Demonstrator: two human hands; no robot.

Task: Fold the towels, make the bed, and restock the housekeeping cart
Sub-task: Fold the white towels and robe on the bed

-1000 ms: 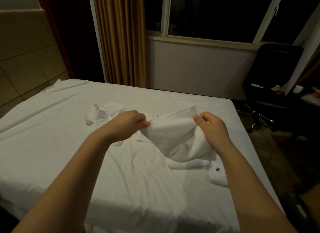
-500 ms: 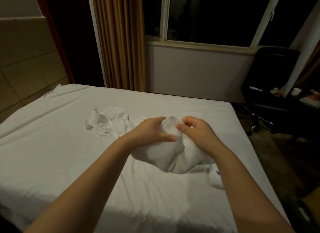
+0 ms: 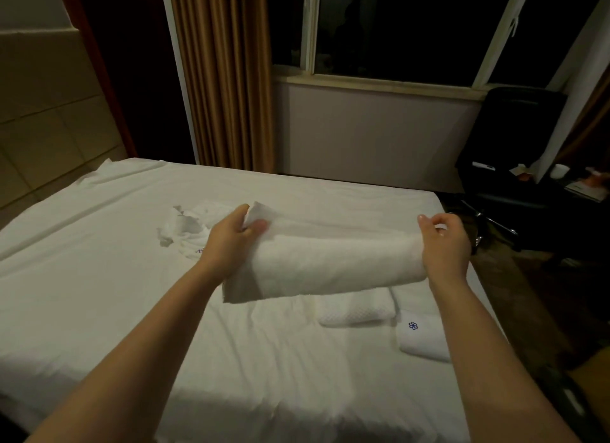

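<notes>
Bed: a wide bed under a creased white cotton sheet (image 3: pixel 99 294) is carrying all the linen. Its near edge is sinking into shadow and being cut off by the frame.
Emblem towel: a small folded white towel with a blue flower emblem (image 3: pixel 422 340) is lying near the bed's right edge. The right forearm is hiding its right end.
Waffle towel: a folded white waffle-weave towel (image 3: pixel 356 309) is lying just beside it, and the held towel is covering its far edge.
Held towel: a long white terry towel (image 3: pixel 330 264) is hanging stretched above the sheet, doubled over lengthwise into a soft, rounded fold.
Left hand: the left hand (image 3: pixel 231 234) is pinching the towel's upper left corner between thumb and fingers.
Right hand: the right hand (image 3: pixel 444 241) is gripping the towel's right end with its fingers curled; the pinched edge is barely showing.
Crumpled pile: a rumpled heap of white cloth (image 3: pixel 185 228) is lying beyond the left hand, which is partly hiding it.
Background: a pleated brown curtain (image 3: pixel 224 73) is hanging beside a dark window (image 3: pixel 396 30). A black office chair (image 3: pixel 515 139) is fading into the gloom on the right.
</notes>
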